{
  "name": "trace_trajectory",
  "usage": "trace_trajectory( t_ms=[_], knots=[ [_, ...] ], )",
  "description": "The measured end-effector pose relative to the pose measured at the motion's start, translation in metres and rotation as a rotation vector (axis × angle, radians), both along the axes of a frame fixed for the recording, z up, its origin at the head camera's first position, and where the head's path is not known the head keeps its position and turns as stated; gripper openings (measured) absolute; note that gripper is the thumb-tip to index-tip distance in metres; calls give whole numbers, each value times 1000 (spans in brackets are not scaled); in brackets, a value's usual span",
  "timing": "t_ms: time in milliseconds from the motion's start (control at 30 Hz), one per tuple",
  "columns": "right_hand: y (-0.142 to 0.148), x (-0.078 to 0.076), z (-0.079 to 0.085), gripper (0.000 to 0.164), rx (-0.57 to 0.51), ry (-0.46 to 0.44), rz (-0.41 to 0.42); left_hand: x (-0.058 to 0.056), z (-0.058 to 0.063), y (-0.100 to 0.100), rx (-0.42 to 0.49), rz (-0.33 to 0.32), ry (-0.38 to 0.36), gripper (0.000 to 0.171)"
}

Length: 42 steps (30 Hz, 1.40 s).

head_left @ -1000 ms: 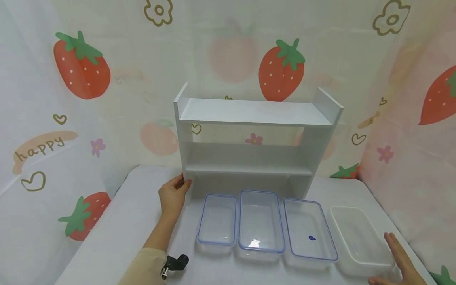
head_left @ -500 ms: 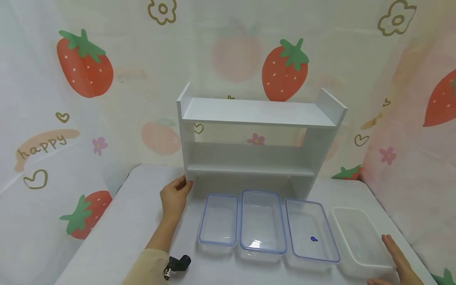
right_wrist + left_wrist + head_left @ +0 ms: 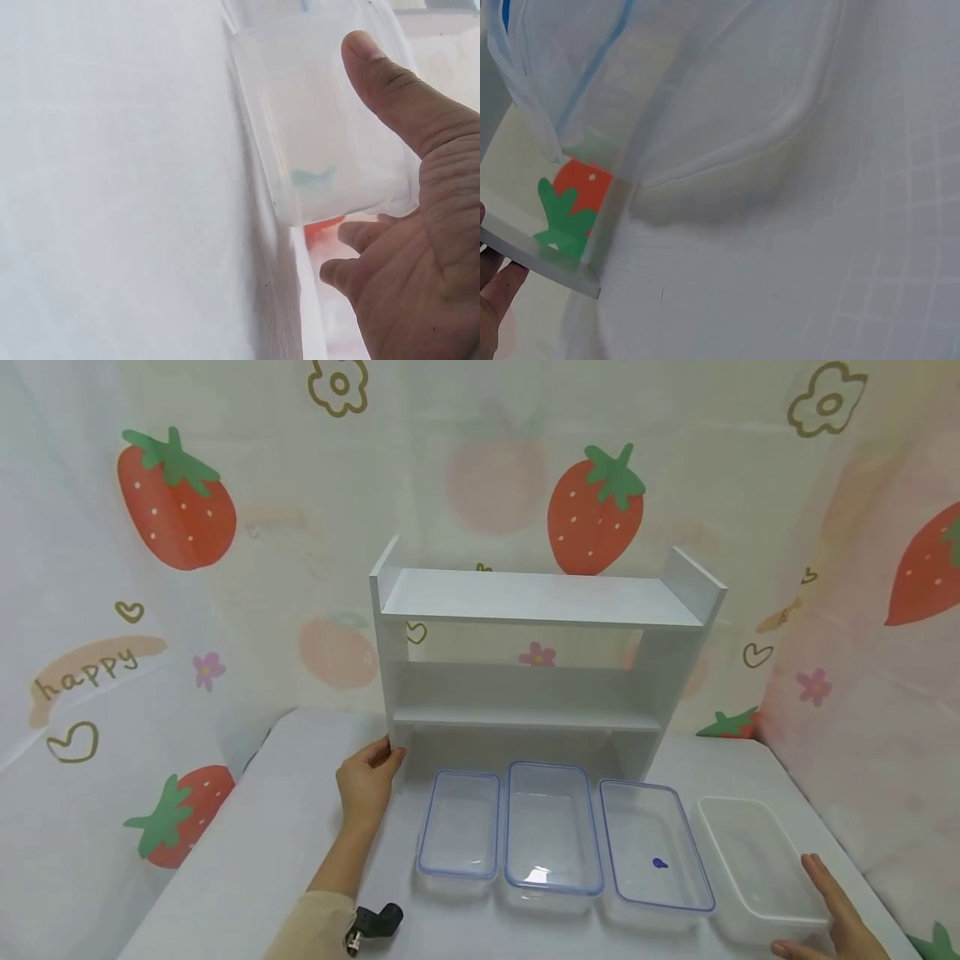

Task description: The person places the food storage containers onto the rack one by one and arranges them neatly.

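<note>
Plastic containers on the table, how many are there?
4, in a row before the white shelf, left to right: first container, second container, and third container, all blue-rimmed, then the pale container by the right hand. None appears hidden.

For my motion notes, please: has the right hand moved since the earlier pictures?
Yes, slightly: judged against the white shelf in the head view, the right hand is now farther left.

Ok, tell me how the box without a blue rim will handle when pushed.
The box is probably stiff, as its walls and corners look evenly shaped. It's likely light: it looks like see-through plastic with nothing visible inside. Sitting low and flat on the table, it should slide rather than roll or tip.
</note>
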State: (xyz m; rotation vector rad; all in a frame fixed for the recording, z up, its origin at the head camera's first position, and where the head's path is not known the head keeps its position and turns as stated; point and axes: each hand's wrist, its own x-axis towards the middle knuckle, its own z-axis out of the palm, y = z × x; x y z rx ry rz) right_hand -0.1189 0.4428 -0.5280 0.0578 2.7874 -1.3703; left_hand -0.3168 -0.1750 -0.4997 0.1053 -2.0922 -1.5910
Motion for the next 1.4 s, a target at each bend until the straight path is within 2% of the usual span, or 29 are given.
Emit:
trace_trajectory(
  t_ms=[167,367,500,767,1000,1267,1400],
  knots=[
    [0,-2,-1,127,57,-17,-23,-2,-2,2,-4,1,9,32],
    [-2,-9,3,123,45,-38,-39,-2,-4,2,4,23,21,32],
    [-5,-8,2,119,53,17,-56,-2,-4,1,-5,24,10,33],
    [-6,-3,-5,112,135,130,-102,-1,-3,1,14,10,6,33],
    [-8,1,-8,107,50,126,-127,1,-4,2,37,5,17,32],
    [-14,4,-2,97,-36,206,-153,1,-4,4,52,42,47,30],
    [-16,4,2,94,-53,258,-151,2,-5,6,45,62,36,30]
  ],
)
